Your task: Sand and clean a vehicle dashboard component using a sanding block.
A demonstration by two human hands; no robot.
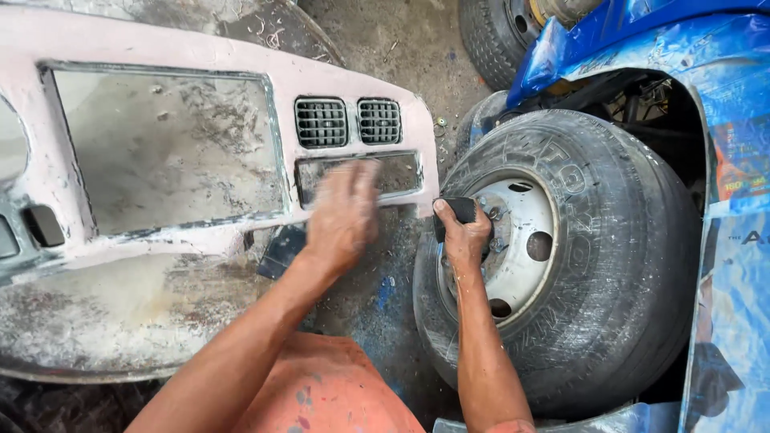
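Observation:
A pink, filler-coated dashboard panel (168, 56) with large cut-outs and two black air vents (321, 122) lies across the left. My left hand (343, 215) is blurred and flat against the panel's lower right part, just under a narrow rectangular slot (401, 170). My right hand (463, 232) grips a small black block (463, 209), held near the panel's right edge and in front of a wheel's metal rim (525, 232).
A large worn tyre (609, 265) stands at right under a blue vehicle body (642, 40). A second tyre (489, 32) sits behind it. Dusty concrete floor (385, 48) shows between. A dark square piece (282, 250) lies below the panel. My orange-clad knee (329, 393) is at the bottom.

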